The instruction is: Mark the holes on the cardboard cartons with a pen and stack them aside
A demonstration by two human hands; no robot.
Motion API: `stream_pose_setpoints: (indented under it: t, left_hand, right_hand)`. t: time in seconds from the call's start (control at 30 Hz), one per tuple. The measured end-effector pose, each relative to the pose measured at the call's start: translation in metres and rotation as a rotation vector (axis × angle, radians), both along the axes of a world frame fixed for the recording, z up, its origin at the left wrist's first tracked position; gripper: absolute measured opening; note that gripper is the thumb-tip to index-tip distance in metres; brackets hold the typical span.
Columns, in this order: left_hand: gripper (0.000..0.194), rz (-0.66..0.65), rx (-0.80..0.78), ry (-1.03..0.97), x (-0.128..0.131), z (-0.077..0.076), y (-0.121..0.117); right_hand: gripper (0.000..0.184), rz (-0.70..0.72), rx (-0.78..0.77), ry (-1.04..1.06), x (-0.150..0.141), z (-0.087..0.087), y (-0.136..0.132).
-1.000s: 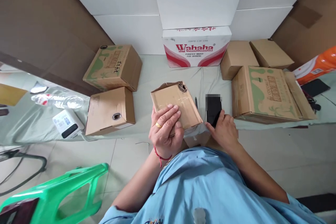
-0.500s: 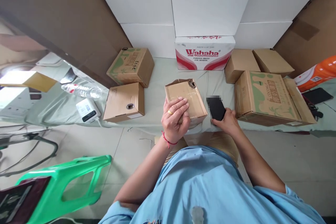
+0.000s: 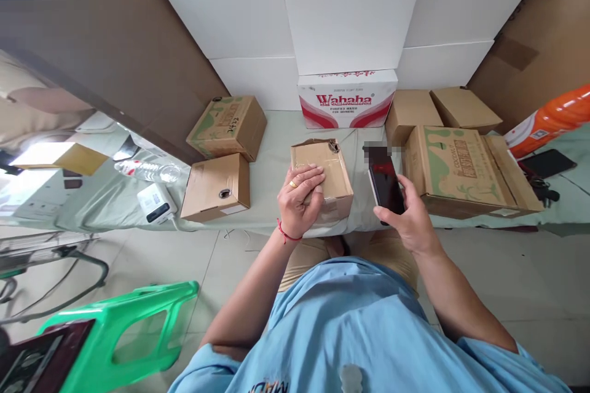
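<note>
My left hand, with a gold ring and a red wrist cord, lies on a small brown cardboard box. Its fingers are stretched out over the box's upper face, hiding the left part of it. That box has a ragged dark-edged hole near its far right corner. To the right of it, my right hand grips a black smartphone by its lower end, thumb on the near side and fingers around the right edge. The phone is tilted, its dark screen facing up; blurred pixels cover its top.
A Wahaba-style white and red carton stands at the back. Two brown boxes sit left, and a coconut-print box with others sits right. Further left are a white power bank and plastic bottle. A green stool stands on the floor.
My right hand has lifted and turned the phone, so its screen shows more. My left hand stays on the box. The head view has shifted slightly.
</note>
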State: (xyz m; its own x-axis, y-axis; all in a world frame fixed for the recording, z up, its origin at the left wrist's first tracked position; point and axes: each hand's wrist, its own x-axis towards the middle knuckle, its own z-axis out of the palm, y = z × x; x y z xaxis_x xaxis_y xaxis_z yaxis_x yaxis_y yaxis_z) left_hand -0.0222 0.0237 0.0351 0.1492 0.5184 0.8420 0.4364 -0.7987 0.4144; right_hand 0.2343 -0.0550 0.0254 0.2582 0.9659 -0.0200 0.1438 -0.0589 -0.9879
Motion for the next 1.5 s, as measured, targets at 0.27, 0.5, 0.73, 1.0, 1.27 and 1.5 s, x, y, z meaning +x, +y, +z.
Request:
stream_pose_setpoints:
  t: [0.27,0.5,0.73,1.0,1.27,1.5]
  left_hand:
    - [0.024,-0.119,-0.016,0.025,0.003,0.003,0.019]
    - [0.024,-0.118,0.022,-0.014,0.005,0.001,0.019]
    - [0.026,-0.077,-0.022,0.005,0.002,0.001,0.017]
    - [0.028,-0.106,0.004,0.021,-0.005,0.006,0.015]
    - [0.027,0.093,-0.127,-0.087,-0.072,-0.014,0.006]
    - [0.052,0.372,-0.716,-0.369,-0.123,-0.037,-0.022]
  right_hand:
    - [0.096,-0.152,0.307,-0.331,-0.069,0.055,0.004]
    - [0.099,-0.209,0.303,-0.496,-0.102,0.055,0.001]
    - [0.100,-0.190,0.279,-0.557,-0.110,0.053,0.001]
    - [0.100,-0.120,0.271,-0.349,-0.093,0.053,-0.003]
    - [0.108,-0.284,-0.095,-0.355,-0.022,0.011,0.034]
    - [0.107,-0.194,-0.455,-0.624,-0.012,-0.052,0.036]
